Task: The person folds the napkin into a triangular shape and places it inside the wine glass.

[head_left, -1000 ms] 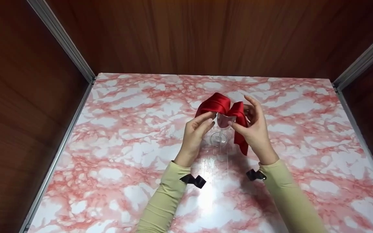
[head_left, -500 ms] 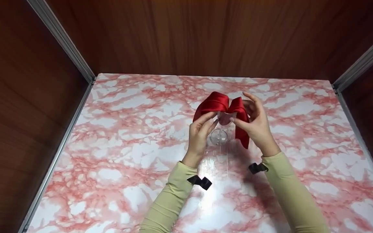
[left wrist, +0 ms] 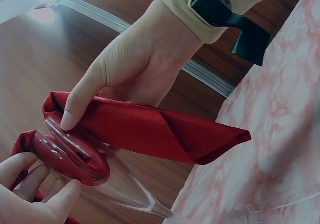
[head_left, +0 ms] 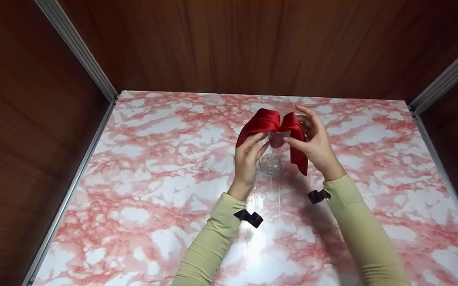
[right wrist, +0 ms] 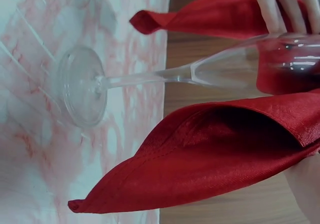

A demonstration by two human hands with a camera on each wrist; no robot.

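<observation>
A clear champagne flute (head_left: 270,165) stands upright on the marbled table. Folded into its bowl is a red satin napkin (head_left: 261,121), puffed above the rim, its two tails draping outside. My left hand (head_left: 248,163) holds the bowl from the left, thumb and fingers at the glass. From the right, my right hand (head_left: 318,145) holds the bowl with its thumb on the glass and a napkin tail (left wrist: 150,129) between glass and palm. Its other fingers are partly hidden behind the red cloth. The right wrist view shows the flute's stem (right wrist: 145,78) and round foot (right wrist: 82,87) uncovered.
The red-and-white marbled tabletop (head_left: 141,186) spreads around the flute. Dark wooden panels (head_left: 229,47) rise behind it and at both sides, joined by metal corner strips (head_left: 80,51). Black camera mounts (head_left: 249,218) stick out from both wrists.
Both hands have moved a little away from me, towards the back panel, and the flute's foot has shifted the same way. Their hold stays the same, and the napkin keeps its shape.
</observation>
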